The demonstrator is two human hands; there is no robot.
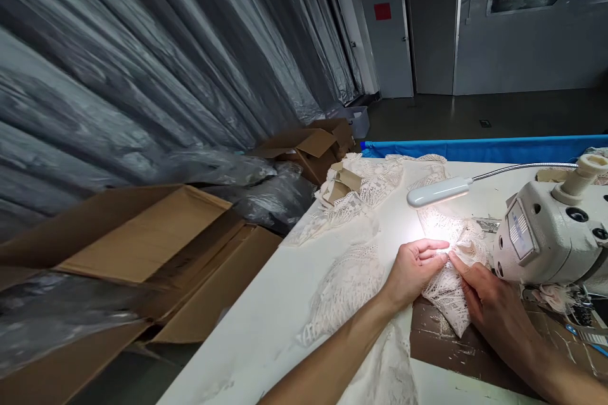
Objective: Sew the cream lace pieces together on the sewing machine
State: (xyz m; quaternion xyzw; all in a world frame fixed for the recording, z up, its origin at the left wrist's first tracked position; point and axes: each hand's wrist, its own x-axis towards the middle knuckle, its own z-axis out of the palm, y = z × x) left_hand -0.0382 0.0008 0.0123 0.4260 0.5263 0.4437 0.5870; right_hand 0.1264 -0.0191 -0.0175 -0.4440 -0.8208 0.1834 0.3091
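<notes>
A piece of white lace fabric [449, 294] lies bunched under the lamp light, beside the head of a sewing machine [546, 234]. My left hand [415, 269] pinches the lace from the left, thumb and forefinger closed on it. From the right, my right hand [484, 291] pinches the same lace, its fingertips almost meeting the left ones. The lower end of the lace hangs over a brown taped board [432, 335]. The machine's needle area is hidden from this side.
More lace pieces [346, 272] lie along the left of the white table [266, 304]. A gooseneck lamp [439, 192] hangs over the hands. Blue-handled scissors or snips [586, 335] rest at right. Open cardboard boxes [147, 234] and plastic bags [280, 193] stand left of the table.
</notes>
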